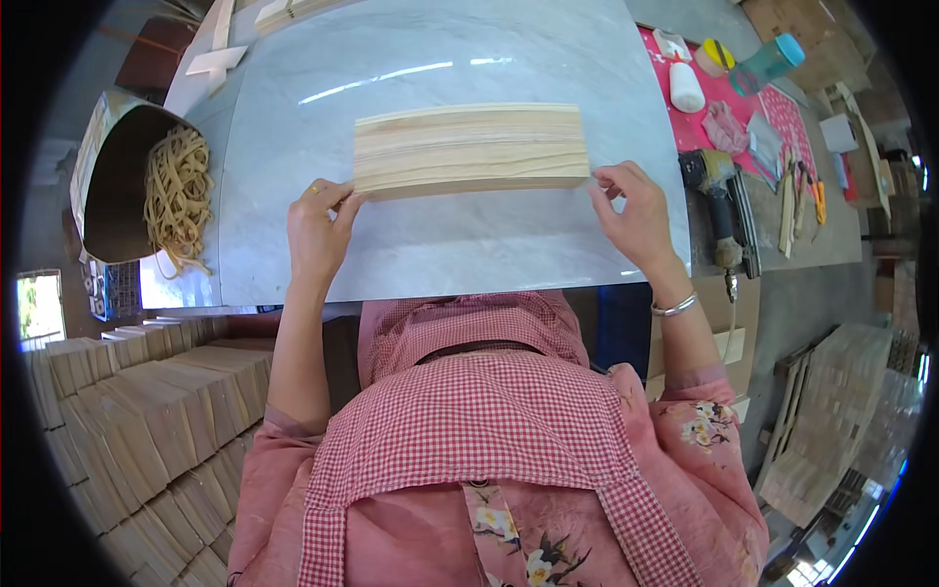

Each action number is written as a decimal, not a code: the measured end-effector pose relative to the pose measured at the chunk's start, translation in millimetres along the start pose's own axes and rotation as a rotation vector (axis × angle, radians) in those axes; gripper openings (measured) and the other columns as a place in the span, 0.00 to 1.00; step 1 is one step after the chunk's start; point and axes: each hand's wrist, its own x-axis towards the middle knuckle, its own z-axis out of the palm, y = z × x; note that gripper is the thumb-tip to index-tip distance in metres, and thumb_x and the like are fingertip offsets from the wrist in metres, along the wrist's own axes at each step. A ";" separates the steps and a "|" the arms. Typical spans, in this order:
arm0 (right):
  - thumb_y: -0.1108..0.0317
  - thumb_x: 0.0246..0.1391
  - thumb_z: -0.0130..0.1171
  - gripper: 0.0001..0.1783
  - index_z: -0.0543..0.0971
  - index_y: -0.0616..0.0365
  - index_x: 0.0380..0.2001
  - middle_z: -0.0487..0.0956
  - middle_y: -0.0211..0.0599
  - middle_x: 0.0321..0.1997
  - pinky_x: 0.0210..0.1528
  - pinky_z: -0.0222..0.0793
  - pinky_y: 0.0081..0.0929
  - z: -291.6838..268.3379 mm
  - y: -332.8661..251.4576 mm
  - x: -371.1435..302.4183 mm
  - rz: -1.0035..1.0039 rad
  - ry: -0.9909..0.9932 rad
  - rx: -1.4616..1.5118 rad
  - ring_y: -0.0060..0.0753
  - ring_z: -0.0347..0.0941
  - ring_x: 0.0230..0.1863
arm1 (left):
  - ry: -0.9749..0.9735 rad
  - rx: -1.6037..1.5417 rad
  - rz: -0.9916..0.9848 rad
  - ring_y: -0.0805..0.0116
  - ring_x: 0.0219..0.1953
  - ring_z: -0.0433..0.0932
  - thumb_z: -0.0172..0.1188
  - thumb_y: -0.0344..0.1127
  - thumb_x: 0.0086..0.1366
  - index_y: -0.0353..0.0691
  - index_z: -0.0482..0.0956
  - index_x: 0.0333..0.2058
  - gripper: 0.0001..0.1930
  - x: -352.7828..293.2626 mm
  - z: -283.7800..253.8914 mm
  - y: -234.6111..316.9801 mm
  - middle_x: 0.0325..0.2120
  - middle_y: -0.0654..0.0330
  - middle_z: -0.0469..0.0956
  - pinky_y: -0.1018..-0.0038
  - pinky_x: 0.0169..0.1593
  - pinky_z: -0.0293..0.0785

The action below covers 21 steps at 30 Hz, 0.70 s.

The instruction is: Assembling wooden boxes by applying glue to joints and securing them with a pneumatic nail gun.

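Observation:
A long, pale wooden block, streaked with grain lines, lies crosswise on the marble-patterned table. It may be a box or stacked boards; I cannot tell which. At its near left corner, my left hand is closed, thumb and forefinger pinched at the edge. My right hand has curled fingers with the tips at the near right corner.
Left stands an open container with tan rubber-like bands spilling out. A nail gun with a hose, a white bottle and a teal bottle occupy the right side. Wood stacks rise lower left.

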 end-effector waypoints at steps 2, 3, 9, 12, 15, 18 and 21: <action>0.78 0.50 0.65 0.08 0.82 0.61 0.36 0.78 0.33 0.31 0.33 0.70 0.26 6.7 -0.3 -2.2 0.001 0.028 -0.035 0.32 0.72 0.28 | -0.011 0.013 0.012 0.67 0.24 0.72 0.69 0.25 0.58 0.28 0.86 0.37 0.09 0.7 -0.7 1.5 0.26 0.56 0.79 0.73 0.30 0.69; 0.78 0.50 0.65 0.07 0.82 0.61 0.34 0.78 0.32 0.30 0.32 0.69 0.26 9.8 -0.7 -2.3 -0.005 0.043 -0.072 0.32 0.72 0.27 | -0.015 0.023 0.011 0.67 0.24 0.72 0.69 0.25 0.58 0.28 0.86 0.37 0.09 0.7 -1.1 2.5 0.26 0.56 0.79 0.74 0.31 0.69; 0.74 0.52 0.64 0.01 0.81 0.59 0.28 0.77 0.33 0.28 0.31 0.69 0.30 13.2 2.6 0.6 -0.058 0.080 -0.142 0.37 0.72 0.26 | -0.036 0.049 0.029 0.67 0.25 0.72 0.69 0.25 0.58 0.27 0.86 0.36 0.08 1.3 -3.7 3.5 0.26 0.56 0.78 0.74 0.32 0.70; 0.73 0.53 0.63 0.03 0.80 0.58 0.27 0.76 0.34 0.27 0.31 0.68 0.32 12.7 6.5 2.0 -0.088 0.076 -0.138 0.39 0.72 0.26 | -0.047 0.061 0.039 0.67 0.26 0.72 0.68 0.25 0.59 0.27 0.85 0.35 0.07 0.4 -3.9 2.9 0.26 0.57 0.78 0.74 0.33 0.71; 0.72 0.52 0.63 0.04 0.78 0.58 0.25 0.75 0.34 0.26 0.31 0.68 0.33 11.9 10.2 3.4 -0.145 0.043 -0.130 0.39 0.72 0.26 | -0.062 0.088 0.035 0.67 0.28 0.73 0.68 0.24 0.59 0.27 0.84 0.33 0.06 0.1 -5.6 2.4 0.27 0.58 0.78 0.74 0.37 0.72; 0.75 0.50 0.63 0.02 0.79 0.59 0.27 0.76 0.34 0.26 0.30 0.67 0.31 4.2 1.6 1.4 -0.167 0.048 -0.098 0.38 0.70 0.25 | -0.056 0.082 0.064 0.65 0.27 0.72 0.68 0.24 0.58 0.28 0.83 0.32 0.05 -6.5 -10.6 2.6 0.26 0.57 0.78 0.73 0.35 0.71; 0.78 0.49 0.63 0.02 0.81 0.60 0.28 0.77 0.34 0.26 0.30 0.66 0.30 -0.8 -2.5 -5.3 -0.182 0.051 -0.059 0.36 0.69 0.24 | -0.053 0.106 0.050 0.65 0.27 0.72 0.67 0.23 0.58 0.29 0.83 0.33 0.05 -20.7 -19.4 8.3 0.26 0.57 0.78 0.72 0.36 0.71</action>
